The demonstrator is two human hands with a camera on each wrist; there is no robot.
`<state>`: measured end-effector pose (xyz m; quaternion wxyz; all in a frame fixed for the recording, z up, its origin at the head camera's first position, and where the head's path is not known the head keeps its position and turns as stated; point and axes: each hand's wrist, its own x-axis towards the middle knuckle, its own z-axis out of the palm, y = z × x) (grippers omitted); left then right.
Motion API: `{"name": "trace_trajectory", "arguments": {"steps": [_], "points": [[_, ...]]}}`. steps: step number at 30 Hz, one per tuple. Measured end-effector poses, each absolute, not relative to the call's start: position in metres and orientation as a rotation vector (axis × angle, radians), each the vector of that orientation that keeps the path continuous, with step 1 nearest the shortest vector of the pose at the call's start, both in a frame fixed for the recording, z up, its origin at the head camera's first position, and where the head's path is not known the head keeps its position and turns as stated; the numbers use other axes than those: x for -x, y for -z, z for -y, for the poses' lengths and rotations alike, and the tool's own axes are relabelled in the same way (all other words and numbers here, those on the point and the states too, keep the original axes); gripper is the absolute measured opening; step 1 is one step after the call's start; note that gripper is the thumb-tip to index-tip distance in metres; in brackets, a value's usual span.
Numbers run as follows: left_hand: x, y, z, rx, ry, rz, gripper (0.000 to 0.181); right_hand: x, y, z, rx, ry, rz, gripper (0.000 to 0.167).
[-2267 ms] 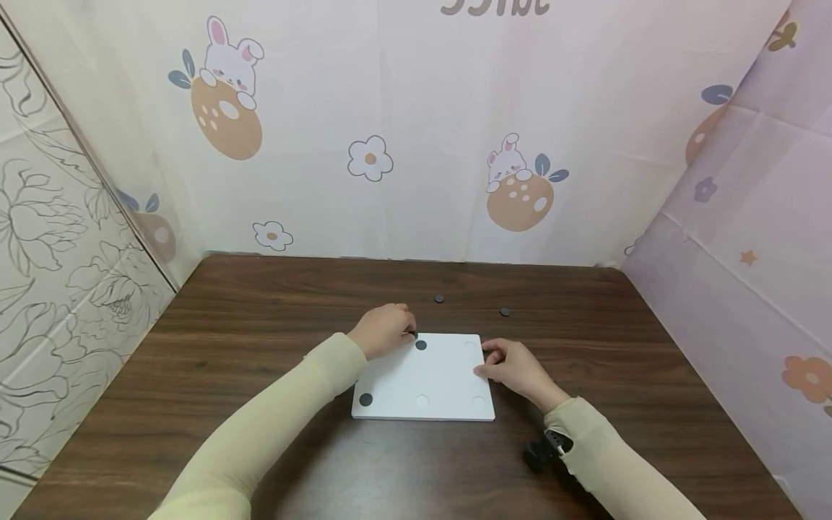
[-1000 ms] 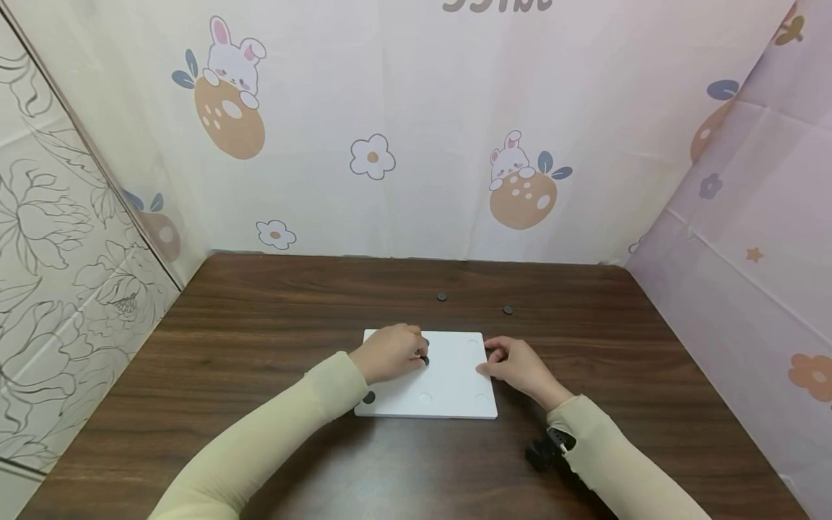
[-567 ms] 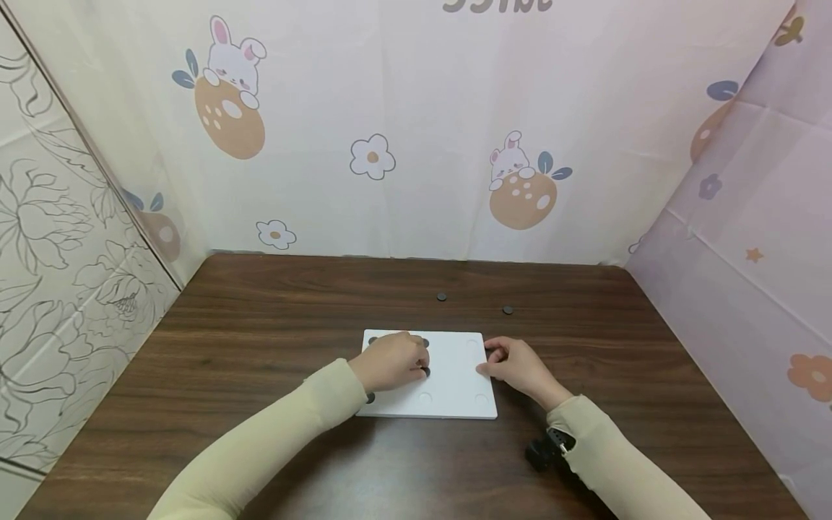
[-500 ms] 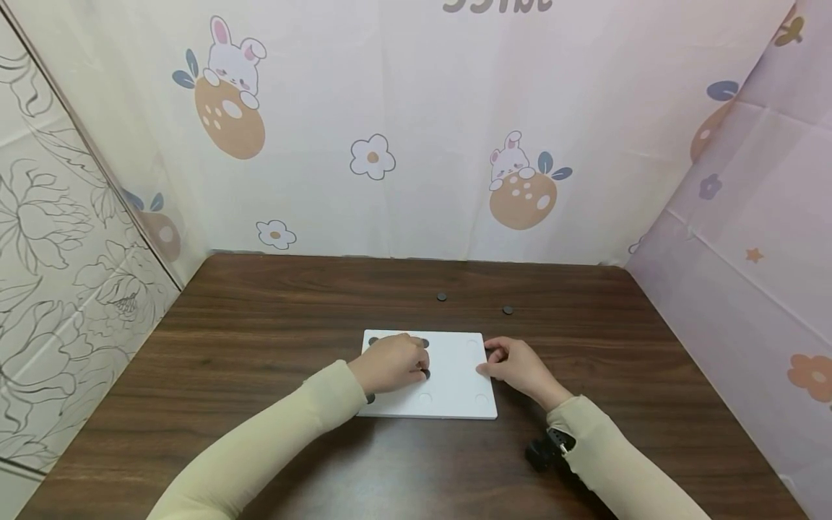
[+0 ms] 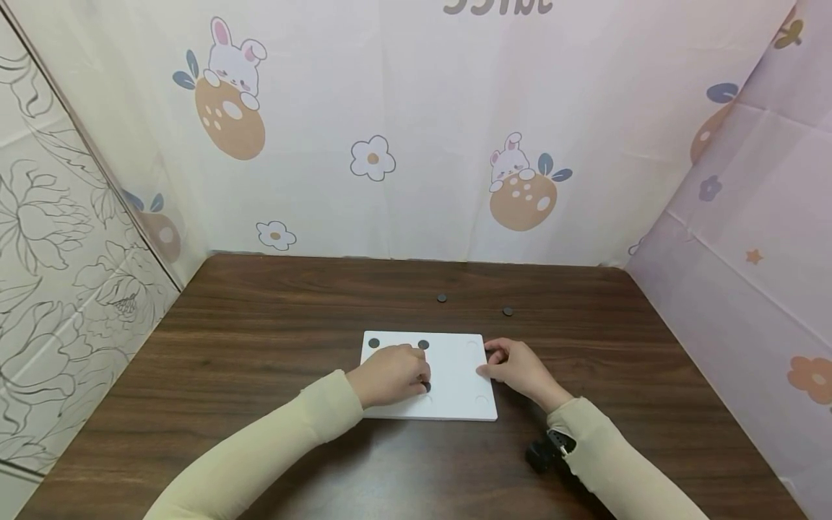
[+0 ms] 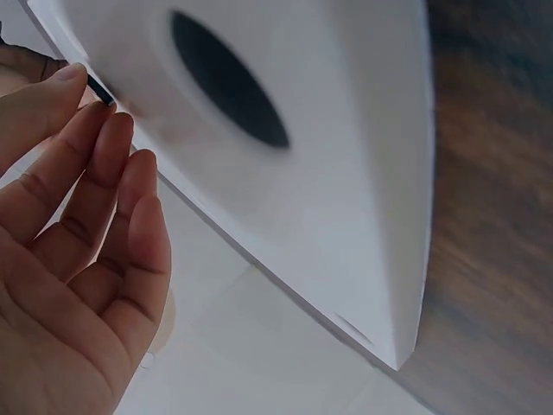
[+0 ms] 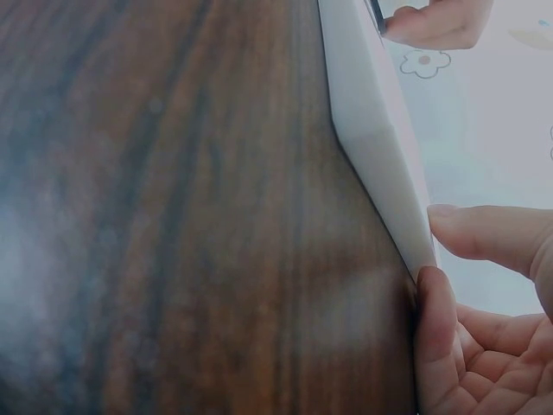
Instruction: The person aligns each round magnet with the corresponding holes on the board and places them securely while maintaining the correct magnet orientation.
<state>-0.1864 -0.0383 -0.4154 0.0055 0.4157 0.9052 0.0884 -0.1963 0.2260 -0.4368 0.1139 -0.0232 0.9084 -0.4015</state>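
Wood-grain worktop (image 5: 273, 325), bunny-print sheet (image 5: 429, 87) behind. Our L hand (image 5: 393, 377) pinches a black disc (image 5: 427, 388) btwn thumb & fingertips, over the white board (image 5: 455, 375) nr its front-mid recess (image 5: 427, 399). Our R hand (image 5: 518, 367) clamps the board's R edge w/ thumb & finger. We've 2 loose discs (image 5: 442, 297) lying farther back.

High up on the pale cloth (image 5: 429, 87) hanging at the back, I can see a short row of big grey letters (image 5: 482, 8). Only their bottom bits show, because the tops are cut off, so I can't read what they say. Some have round, curly ends. That's all the writing I can find.
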Motion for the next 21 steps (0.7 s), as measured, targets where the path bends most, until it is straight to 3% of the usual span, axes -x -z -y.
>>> {"name": "trace_trajectory", "arguments": {"steps": [21], "points": [[0.175,0.414,0.037,-1.416,-0.181,-2.841,0.003,0.196,0.437,-0.226,0.061,1.180,-2.667,0.050]]}}
